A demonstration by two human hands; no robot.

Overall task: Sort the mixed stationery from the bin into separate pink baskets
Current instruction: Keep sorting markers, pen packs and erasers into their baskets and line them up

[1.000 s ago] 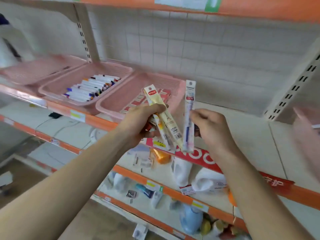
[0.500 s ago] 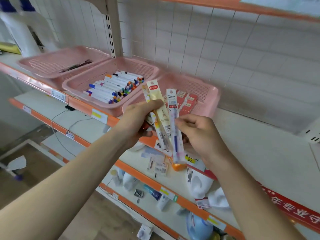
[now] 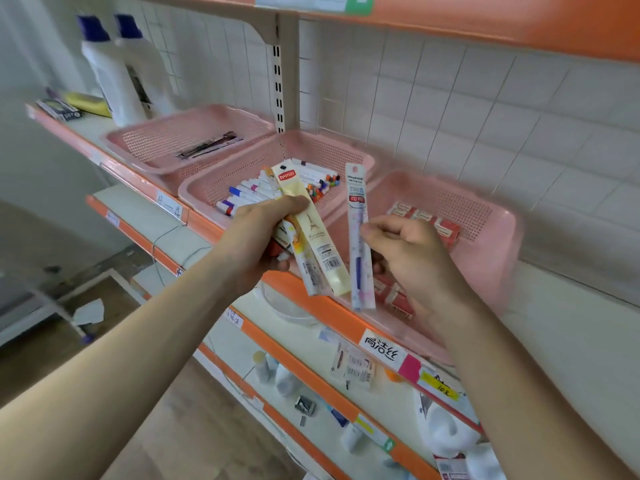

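My left hand [image 3: 256,237] grips a bunch of packaged pens [image 3: 313,237], a cream pack on top, held up in front of the shelf. My right hand [image 3: 412,258] pinches a single packaged pen [image 3: 360,237] with a pink and white wrapper, upright beside the bunch. Three pink baskets stand in a row on the shelf. The left basket [image 3: 138,140] holds a few dark packaged pens. White markers with coloured caps fill the middle basket [image 3: 346,150]. In the right basket [image 3: 491,271] lie red and white eraser boxes [image 3: 426,221].
Two white bottles [image 3: 117,74] with blue caps stand at the shelf's far left beside a yellow sponge. An orange shelf edge [image 3: 325,313] with price labels runs below the baskets. Lower shelves carry small packaged goods. Another orange shelf hangs overhead.
The view has swung left and closer to the baskets. Both hands have kept their packs; the right hand's single pen now stands a little apart from the left hand's bunch.
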